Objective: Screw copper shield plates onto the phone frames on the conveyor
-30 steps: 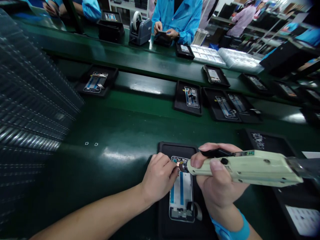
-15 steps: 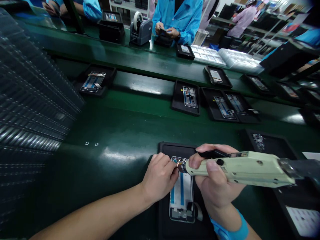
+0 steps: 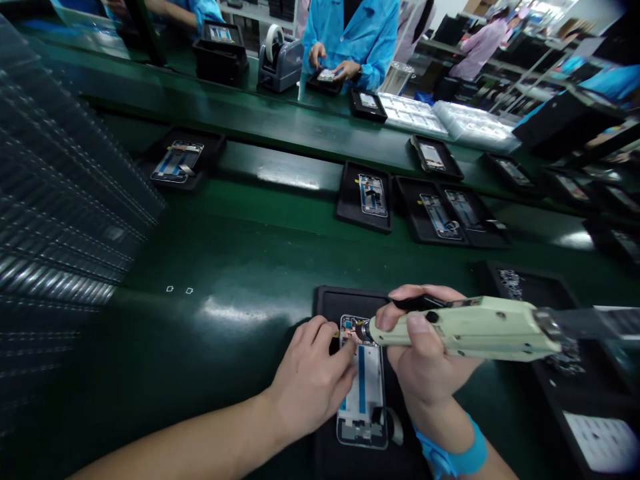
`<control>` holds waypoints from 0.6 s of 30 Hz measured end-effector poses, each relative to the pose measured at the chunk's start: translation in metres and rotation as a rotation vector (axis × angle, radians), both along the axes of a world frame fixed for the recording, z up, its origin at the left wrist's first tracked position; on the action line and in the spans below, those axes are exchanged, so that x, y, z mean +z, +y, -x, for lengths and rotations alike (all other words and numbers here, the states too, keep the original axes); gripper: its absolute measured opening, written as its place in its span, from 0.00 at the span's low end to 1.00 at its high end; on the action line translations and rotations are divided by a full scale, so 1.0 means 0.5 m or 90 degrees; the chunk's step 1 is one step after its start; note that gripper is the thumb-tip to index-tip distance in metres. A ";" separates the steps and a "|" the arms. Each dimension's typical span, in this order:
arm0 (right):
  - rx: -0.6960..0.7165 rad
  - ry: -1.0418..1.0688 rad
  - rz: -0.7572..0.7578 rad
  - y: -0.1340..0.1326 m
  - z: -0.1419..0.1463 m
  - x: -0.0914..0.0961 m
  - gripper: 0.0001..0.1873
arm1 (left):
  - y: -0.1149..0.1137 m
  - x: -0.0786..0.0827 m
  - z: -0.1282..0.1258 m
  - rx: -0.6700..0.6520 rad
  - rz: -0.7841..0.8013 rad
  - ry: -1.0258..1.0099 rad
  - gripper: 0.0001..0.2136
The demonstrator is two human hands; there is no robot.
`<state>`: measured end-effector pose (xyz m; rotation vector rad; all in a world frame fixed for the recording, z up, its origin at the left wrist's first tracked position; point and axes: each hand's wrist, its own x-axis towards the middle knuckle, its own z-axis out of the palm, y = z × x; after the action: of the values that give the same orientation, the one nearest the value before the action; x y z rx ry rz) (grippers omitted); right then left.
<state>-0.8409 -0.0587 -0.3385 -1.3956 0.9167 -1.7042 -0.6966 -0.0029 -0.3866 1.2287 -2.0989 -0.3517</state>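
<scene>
Head view shows our left hand (image 3: pixel 307 380) now opened from its pinch, fingers spread over the far half of the phone frame (image 3: pixel 369 383) in the near tray (image 3: pixel 345 300); our right hand (image 3: pixel 425 363) grips the power screwdriver (image 3: pixel 493 327), probably with freer access.

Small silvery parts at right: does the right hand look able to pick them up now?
Probably not: the right hand is wrapped around the pale green driver, though the silvery parts lie nearby.
</scene>
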 end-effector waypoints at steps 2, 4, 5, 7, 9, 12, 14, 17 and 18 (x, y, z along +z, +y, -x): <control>0.021 0.006 -0.002 -0.001 -0.003 -0.009 0.15 | 0.009 0.000 -0.002 -0.002 -0.015 -0.050 0.15; 0.031 0.016 -0.002 -0.001 -0.006 -0.016 0.15 | 0.013 -0.003 0.000 -0.003 -0.024 -0.076 0.16; 0.030 0.021 -0.003 -0.002 -0.007 -0.018 0.15 | 0.014 -0.004 0.001 -0.002 -0.026 -0.082 0.16; 0.023 0.031 -0.003 -0.003 -0.009 -0.021 0.15 | 0.013 -0.007 0.003 0.002 -0.029 -0.087 0.17; 0.019 0.036 -0.004 -0.004 -0.009 -0.021 0.14 | 0.012 -0.007 0.004 0.003 -0.031 -0.088 0.17; 0.030 0.034 -0.006 -0.005 -0.009 -0.023 0.15 | 0.012 -0.005 0.004 0.001 -0.035 -0.085 0.16; 0.040 0.029 -0.007 -0.005 -0.010 -0.025 0.15 | 0.014 -0.004 0.004 0.003 -0.035 -0.083 0.16; 0.045 0.025 0.000 -0.004 -0.011 -0.027 0.16 | 0.015 -0.006 0.005 0.006 -0.031 -0.083 0.16; 0.047 0.024 0.002 -0.004 -0.011 -0.028 0.16 | 0.015 -0.007 0.005 0.006 -0.031 -0.082 0.16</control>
<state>-0.8353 -0.0608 -0.3523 -1.4515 0.8721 -1.6298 -0.6991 0.0045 -0.3899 1.3212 -2.2045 -0.3286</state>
